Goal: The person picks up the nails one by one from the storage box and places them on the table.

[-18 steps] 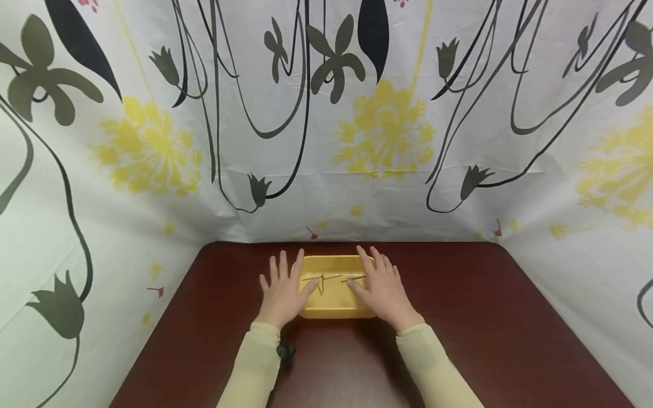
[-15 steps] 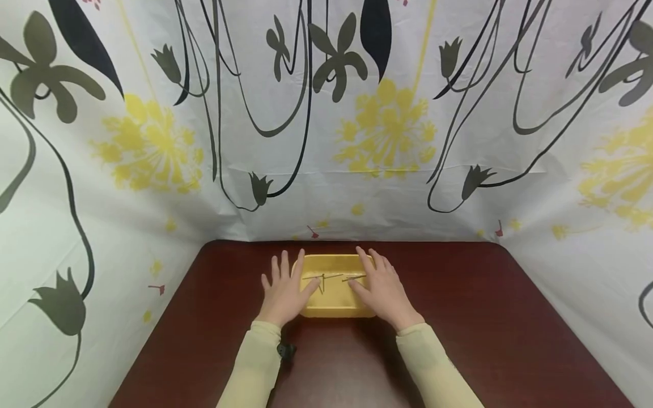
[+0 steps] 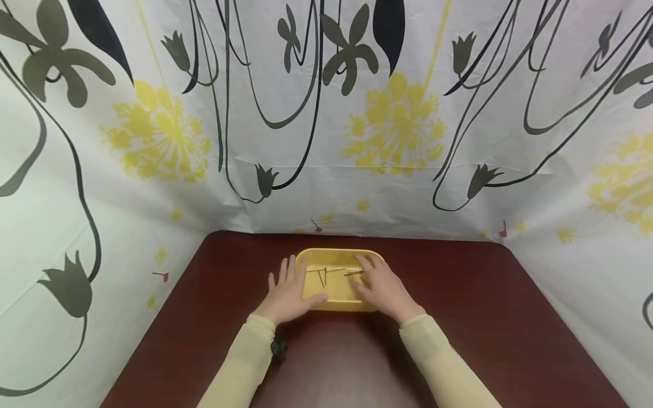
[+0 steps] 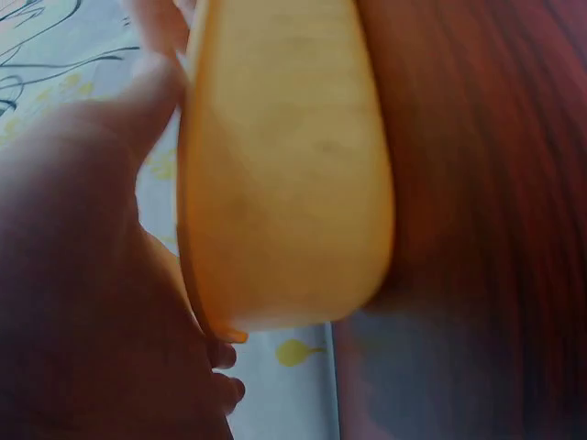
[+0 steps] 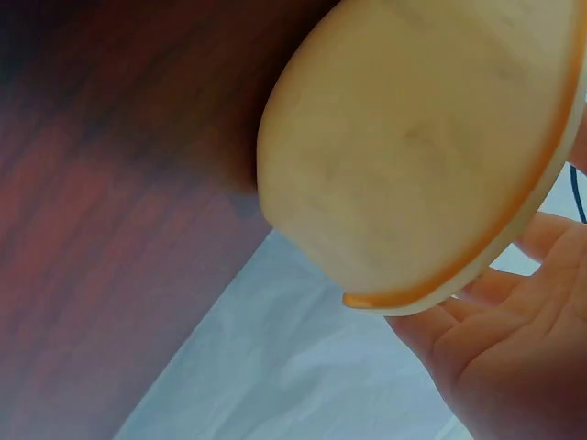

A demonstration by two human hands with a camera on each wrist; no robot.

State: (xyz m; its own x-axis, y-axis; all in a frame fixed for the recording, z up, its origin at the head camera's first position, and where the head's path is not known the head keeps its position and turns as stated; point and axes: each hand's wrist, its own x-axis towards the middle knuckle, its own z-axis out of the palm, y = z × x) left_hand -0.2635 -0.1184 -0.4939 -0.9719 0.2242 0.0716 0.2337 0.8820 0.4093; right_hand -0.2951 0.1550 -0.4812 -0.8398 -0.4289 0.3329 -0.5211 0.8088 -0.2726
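Note:
A shallow yellow tray (image 3: 347,306) sits near the table's far edge, with several thin nails inside. One group of nails (image 3: 325,277) lies left of centre; other nails (image 3: 353,273) lie at the right, beside my right fingertips. My left hand (image 3: 287,296) rests at the tray's left end, fingers spread and straight, thumb along the front rim. Over the right end reaches my right hand (image 3: 386,290), its fingers slightly bent above the tray. The left wrist view shows the tray's outer wall (image 4: 284,183) close up; the right wrist view shows the opposite wall (image 5: 413,156).
The dark red-brown table (image 3: 331,362) extends around the tray. A white cloth (image 3: 316,187) printed with flowers hangs behind it and along both sides. A small dark object (image 3: 278,348) is at the left wrist.
My left thumb has moved from over the nails to the front rim, uncovering more of them. The right fingers have bent further into the tray. The head view has shifted slightly.

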